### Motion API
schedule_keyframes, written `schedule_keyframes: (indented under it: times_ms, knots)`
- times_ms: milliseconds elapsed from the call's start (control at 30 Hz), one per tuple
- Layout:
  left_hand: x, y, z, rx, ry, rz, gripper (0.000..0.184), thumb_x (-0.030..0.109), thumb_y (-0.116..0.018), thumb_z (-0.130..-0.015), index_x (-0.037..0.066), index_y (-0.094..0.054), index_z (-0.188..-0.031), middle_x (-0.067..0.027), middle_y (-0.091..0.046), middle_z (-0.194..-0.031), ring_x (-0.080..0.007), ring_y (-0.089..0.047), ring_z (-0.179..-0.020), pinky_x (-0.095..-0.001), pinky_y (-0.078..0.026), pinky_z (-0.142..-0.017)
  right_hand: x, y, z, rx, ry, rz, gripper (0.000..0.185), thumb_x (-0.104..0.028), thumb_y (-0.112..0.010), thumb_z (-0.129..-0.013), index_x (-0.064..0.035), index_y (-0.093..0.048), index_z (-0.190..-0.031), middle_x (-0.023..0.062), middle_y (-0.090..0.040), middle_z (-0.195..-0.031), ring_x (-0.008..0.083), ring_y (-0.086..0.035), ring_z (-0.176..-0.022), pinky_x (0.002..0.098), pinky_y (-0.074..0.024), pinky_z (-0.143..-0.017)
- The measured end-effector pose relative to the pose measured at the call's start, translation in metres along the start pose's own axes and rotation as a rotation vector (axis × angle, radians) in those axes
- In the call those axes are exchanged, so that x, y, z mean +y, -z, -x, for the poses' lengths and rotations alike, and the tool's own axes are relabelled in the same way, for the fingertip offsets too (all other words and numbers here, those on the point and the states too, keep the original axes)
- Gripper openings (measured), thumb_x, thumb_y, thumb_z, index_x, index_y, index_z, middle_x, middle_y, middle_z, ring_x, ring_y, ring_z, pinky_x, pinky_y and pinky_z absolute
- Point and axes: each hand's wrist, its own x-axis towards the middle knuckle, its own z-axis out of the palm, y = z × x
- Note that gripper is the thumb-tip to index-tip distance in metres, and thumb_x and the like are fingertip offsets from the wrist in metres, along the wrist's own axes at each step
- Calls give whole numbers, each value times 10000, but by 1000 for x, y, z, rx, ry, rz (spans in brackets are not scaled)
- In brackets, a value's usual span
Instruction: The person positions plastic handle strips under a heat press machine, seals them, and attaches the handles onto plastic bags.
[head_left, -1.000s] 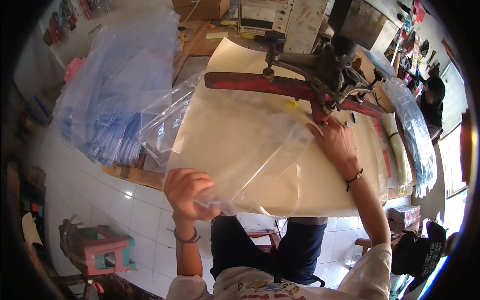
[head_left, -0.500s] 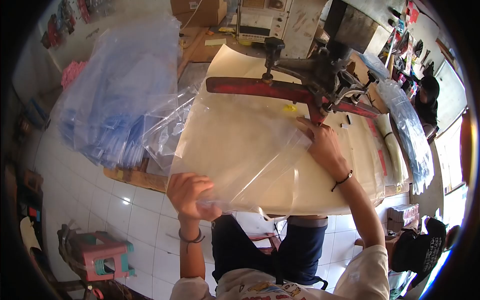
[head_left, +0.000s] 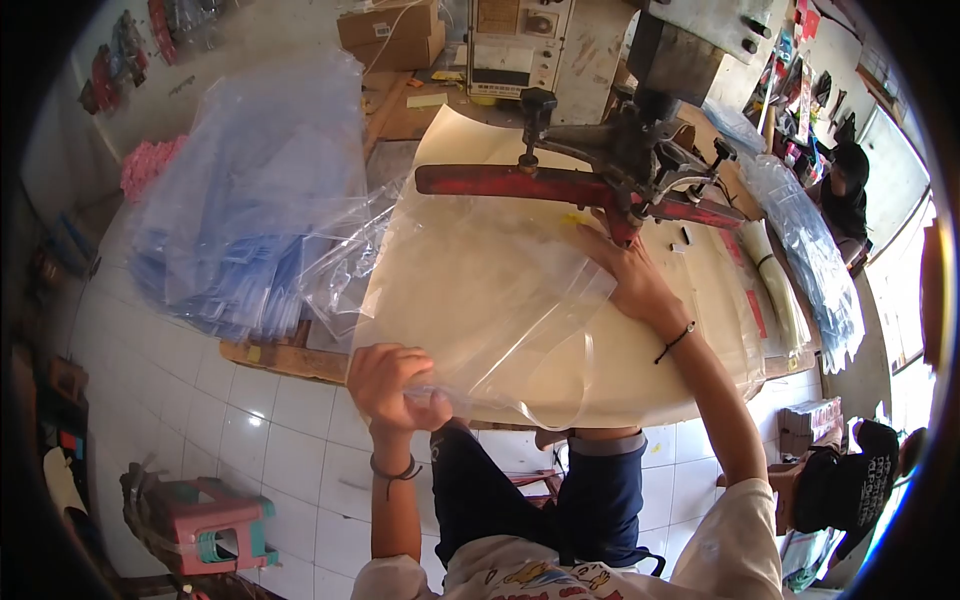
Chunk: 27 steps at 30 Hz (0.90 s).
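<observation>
A clear plastic sheet (head_left: 490, 345) lies over the cream-coloured board (head_left: 680, 365) on the table. My left hand (head_left: 392, 388) is closed on the sheet's near left edge, at the front of the board. My right hand (head_left: 637, 282) rests on the sheet's far right part, fingers stretched forward and partly hidden close to the red bar. That red pressing bar (head_left: 515, 183) of the machine (head_left: 640, 140) spans the board just beyond my hands. A small yellow piece (head_left: 575, 218) shows by my right fingertips.
To the left lies a large pile of bluish plastic sheets (head_left: 240, 230). More plastic bundles (head_left: 805, 250) lie at the right. A control box (head_left: 515, 50) and cardboard boxes (head_left: 390, 40) stand behind. Stacked stools (head_left: 215, 530) are on the floor. Other people (head_left: 850, 190) are at the right.
My right hand has slid slightly forward and left, its fingers reaching further toward the red bar. My left hand keeps its grip on the sheet. The view has shifted a little.
</observation>
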Motion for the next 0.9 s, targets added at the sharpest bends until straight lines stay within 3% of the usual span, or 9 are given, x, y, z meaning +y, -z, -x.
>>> schedule_keyframes:
  times_ms: [67,167,267,533,633,733,833,900]
  knots:
    - [-1,1,0,-9,-6,-9,266,352,-650,-686,107,-639,-788,-24,-686,-750,-229,-636,-666,-350,-460,-645,6,-4,0,-13,-12,-17,600,-126,-716,-798,-55,-596,-1382,253,-387,-1555,436,-297,-1454,487,-212,-1218]
    - [0,-1,3,-13,19,-7,534,614,-614,-834,82,-640,-799,-50,-677,-715,-252,-637,-662,-361,-461,-664,11,-2,-2,-60,24,-17,530,-136,-660,-886,-51,-571,-1401,244,-374,-1564,432,-296,-1455,486,-210,-1222]
    - [-1,0,0,-7,-9,-3,261,345,-649,-689,107,-644,-796,-23,-690,-756,-231,-638,-673,-351,-459,-648,27,-17,-3,-26,57,0,507,-149,-615,-946,-49,-527,-1436,236,-383,-1558,422,-308,-1449,482,-228,-1219]
    - [-1,-3,6,-15,9,-27,330,409,-601,-797,81,-628,-812,-57,-680,-744,-258,-629,-677,-366,-454,-668,38,-27,0,46,99,-18,484,-215,-561,-1007,-56,-493,-1458,227,-428,-1508,404,-334,-1434,479,-251,-1210]
    - [-1,-2,6,-16,11,-26,338,415,-600,-807,78,-628,-811,-60,-679,-746,-259,-628,-680,-370,-448,-666,40,-26,0,6,168,175,547,-95,-610,-973,-36,-445,-1491,212,-372,-1559,410,-334,-1444,459,-306,-1177]
    - [2,-1,2,-21,17,-27,368,442,-599,-830,75,-628,-809,-65,-680,-749,-262,-630,-684,-374,-445,-670,35,-24,-4,17,93,42,454,-214,-572,-992,-57,-534,-1416,188,-422,-1524,391,-324,-1445,486,-259,-1203]
    - [1,-2,5,-25,28,-32,397,465,-594,-851,73,-629,-807,-70,-680,-752,-266,-633,-691,-378,-443,-675,30,-27,-6,12,2,22,439,-212,-583,-981,-61,-556,-1392,144,-426,-1531,395,-316,-1448,482,-261,-1201]
    - [0,-2,4,-31,29,-30,405,472,-591,-858,72,-629,-808,-73,-680,-752,-269,-633,-693,-379,-442,-677,37,-32,-6,37,101,172,415,-209,-575,-989,-92,-567,-1386,123,-430,-1533,390,-313,-1452,477,-271,-1194]
